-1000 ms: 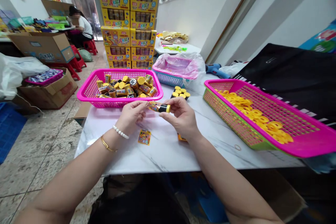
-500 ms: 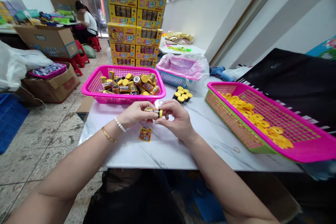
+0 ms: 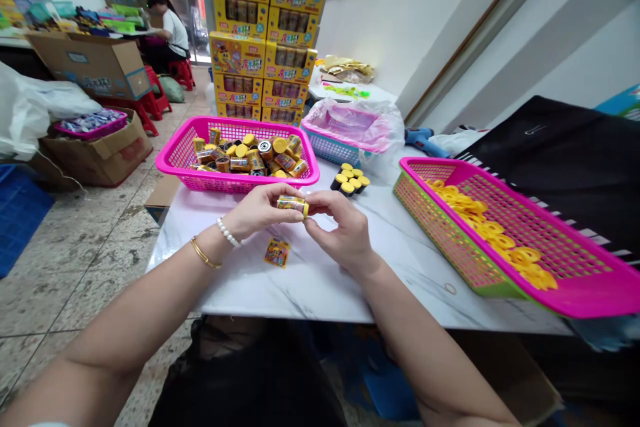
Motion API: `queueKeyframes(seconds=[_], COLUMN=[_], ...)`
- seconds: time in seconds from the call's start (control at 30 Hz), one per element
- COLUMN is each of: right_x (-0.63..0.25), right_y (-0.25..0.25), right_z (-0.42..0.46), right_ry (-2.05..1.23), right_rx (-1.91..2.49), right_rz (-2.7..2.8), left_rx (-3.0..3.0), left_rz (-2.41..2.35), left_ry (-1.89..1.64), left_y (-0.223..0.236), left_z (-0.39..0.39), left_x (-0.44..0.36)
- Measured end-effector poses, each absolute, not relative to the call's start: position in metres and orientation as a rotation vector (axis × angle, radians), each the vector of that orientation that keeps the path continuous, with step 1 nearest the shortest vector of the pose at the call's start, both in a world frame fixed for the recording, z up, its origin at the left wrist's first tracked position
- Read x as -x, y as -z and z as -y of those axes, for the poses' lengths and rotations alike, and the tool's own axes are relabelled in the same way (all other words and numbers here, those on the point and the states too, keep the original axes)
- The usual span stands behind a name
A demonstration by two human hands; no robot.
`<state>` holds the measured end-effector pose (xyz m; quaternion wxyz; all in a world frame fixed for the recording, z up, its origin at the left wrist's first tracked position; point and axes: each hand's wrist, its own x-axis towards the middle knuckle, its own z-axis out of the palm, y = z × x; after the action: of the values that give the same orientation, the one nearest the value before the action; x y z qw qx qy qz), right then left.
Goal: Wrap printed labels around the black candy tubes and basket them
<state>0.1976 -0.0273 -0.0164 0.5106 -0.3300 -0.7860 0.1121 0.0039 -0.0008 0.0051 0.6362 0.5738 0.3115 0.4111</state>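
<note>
My left grip (image 3: 257,210) and my right grip (image 3: 340,230) were pressed in close together, their fingertips (image 3: 313,201) pinching a small labelled can (image 3: 291,204) between them, held just above the white marble bench (image 3: 300,287). Its yellow end (image 3: 305,209) pointed right. The can now lay level, where a moment earlier I had held it tilted with a wide dark band showing by that end; I could not tell whether the band was now hidden or gone. A small printed packet (image 3: 277,252) lay on the bench just below my left wrist. Straight ahead, the pink mesh basket (image 3: 235,121) held a loose heap of similar cans and yellow-topped pieces (image 3: 245,161), some showing dark ends. To the right of it, a small cluster of dark cylinders with yellow tops (image 3: 349,180) stood upright on the bare marble. Farther right, a long pink-and-green basket (image 3: 575,303) held a trail of yellow rings (image 3: 493,233) along its floor. Behind the cluster sat a blue basket (image 3: 325,147) lined with a pink-tinted plastic bag (image 3: 353,123); I could not make out anything inside it.
</note>
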Motion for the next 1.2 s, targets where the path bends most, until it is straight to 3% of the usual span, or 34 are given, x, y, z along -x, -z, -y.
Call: queueKeyframes(seconds=[0.2, 0.4, 0.47, 0.83, 1.2], right_x=[-0.198, -0.188, -0.188, -0.196, -0.189], right_y=[0.018, 0.025, 0.025, 0.025, 0.033], right_z=[0.028, 0.021, 0.018, 0.018, 0.027], right_ry=[-0.196, -1.168, -1.352, -1.097, -0.99], right_rx=[0.813, 1.068, 1.069, 0.764, 0.781], right_rz=[1.829, 1.365, 1.246, 1.544, 1.445], left_rx=[-1.176, -1.402, -1.43, -1.161, -0.98], left_rz=[-0.749, -0.83, -0.837, -0.9, -0.72], left_ry=[-0.821, -0.97, -0.98, -0.762, -0.709], left_y=[-0.006, -0.001, -0.003, 0.002, 0.0], left_z=[-0.004, 0.0, 0.0, -0.007, 0.001], left_x=[0.003, -0.006, -0.007, -0.003, -0.01])
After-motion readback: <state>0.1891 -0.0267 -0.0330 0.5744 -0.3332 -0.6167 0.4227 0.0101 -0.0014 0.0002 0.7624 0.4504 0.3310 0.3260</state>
